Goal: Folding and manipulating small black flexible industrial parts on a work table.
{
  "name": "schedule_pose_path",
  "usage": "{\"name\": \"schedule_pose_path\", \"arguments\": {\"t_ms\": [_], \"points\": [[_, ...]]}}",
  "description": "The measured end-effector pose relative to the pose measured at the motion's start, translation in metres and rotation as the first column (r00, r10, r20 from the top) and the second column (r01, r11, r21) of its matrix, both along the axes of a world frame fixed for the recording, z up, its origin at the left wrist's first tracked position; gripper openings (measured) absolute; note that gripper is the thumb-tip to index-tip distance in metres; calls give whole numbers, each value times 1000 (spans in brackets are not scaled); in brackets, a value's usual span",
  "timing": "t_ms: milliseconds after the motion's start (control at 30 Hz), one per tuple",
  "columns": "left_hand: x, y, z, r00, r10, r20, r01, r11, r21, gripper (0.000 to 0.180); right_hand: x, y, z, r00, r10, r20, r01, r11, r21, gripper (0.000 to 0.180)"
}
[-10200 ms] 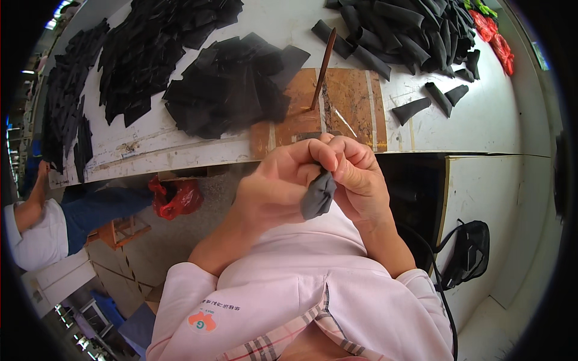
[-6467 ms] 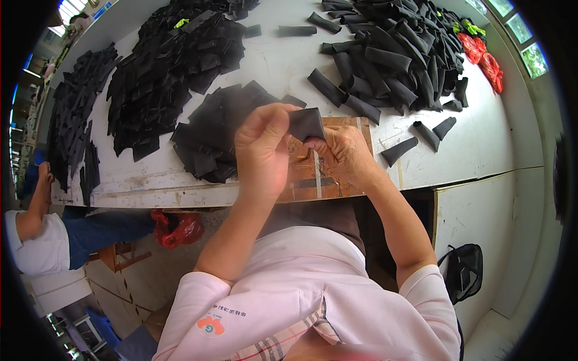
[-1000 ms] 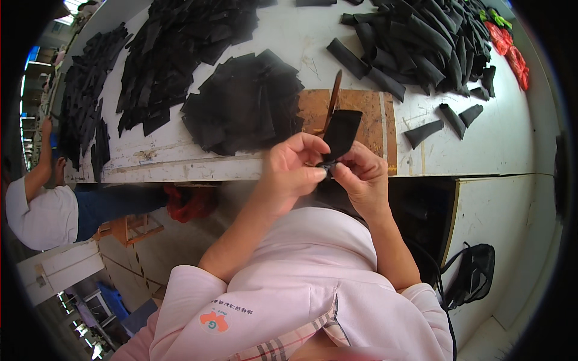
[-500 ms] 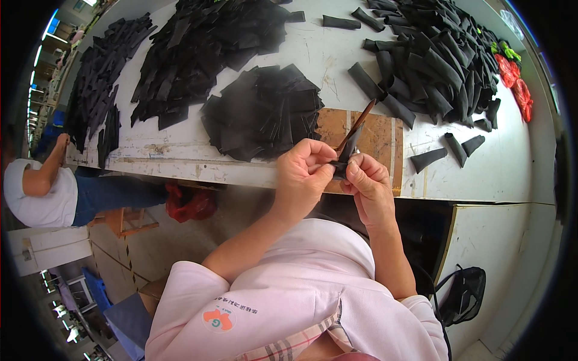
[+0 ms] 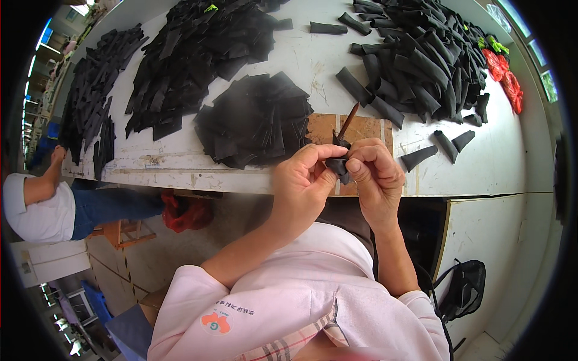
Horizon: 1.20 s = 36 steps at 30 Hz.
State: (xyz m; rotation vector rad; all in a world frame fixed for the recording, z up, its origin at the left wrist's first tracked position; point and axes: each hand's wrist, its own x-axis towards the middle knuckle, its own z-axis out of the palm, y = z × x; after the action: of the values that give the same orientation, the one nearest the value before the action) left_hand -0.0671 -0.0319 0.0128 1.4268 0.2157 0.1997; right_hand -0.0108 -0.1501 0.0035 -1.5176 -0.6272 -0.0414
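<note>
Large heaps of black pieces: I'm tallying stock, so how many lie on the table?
4: the far-left heap, the wider heap beside it, the front heap near the edge of the table, and the right-hand heap of tubes. Others may lie beyond the picture's upper edge.

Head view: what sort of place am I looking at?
Probably a fabric or garment workshop: heaps of flat black pieces and a pile of black tubes lie on a long white table, with another person beside it at left.

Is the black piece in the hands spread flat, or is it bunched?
Bunched: the black piece shows curled folds, pinched by left hand and right hand.
</note>
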Motion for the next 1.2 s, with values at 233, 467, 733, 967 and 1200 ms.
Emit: {"name": "schedule_pose_path", "arguments": {"t_ms": [233, 467, 733, 967, 1200], "points": [[12, 0, 27, 981, 107, 165, -80, 984, -162, 13, 12, 6, 39, 996, 19, 87, -9, 994, -113, 9], [36, 32, 56, 940, -231, 253, 335, 768, -545, 23, 34, 4, 70, 966, 158, -205, -149, 987, 59, 22], [55, 32, 38, 855, -312, 415, 455, 66, -888, 37, 59, 6, 61, 818, 334, -469, -273, 942, 194, 24], [58, 32, -16, 952, -292, 94, 145, 159, -977, 21, 67, 7, 9, 576, 459, -676, -273, 888, 371, 23], [41, 6, 22, 970, -99, 221, 183, 898, -400, 33, 82, 6, 19, 748, 484, -455, -475, 868, 142, 24]]}}
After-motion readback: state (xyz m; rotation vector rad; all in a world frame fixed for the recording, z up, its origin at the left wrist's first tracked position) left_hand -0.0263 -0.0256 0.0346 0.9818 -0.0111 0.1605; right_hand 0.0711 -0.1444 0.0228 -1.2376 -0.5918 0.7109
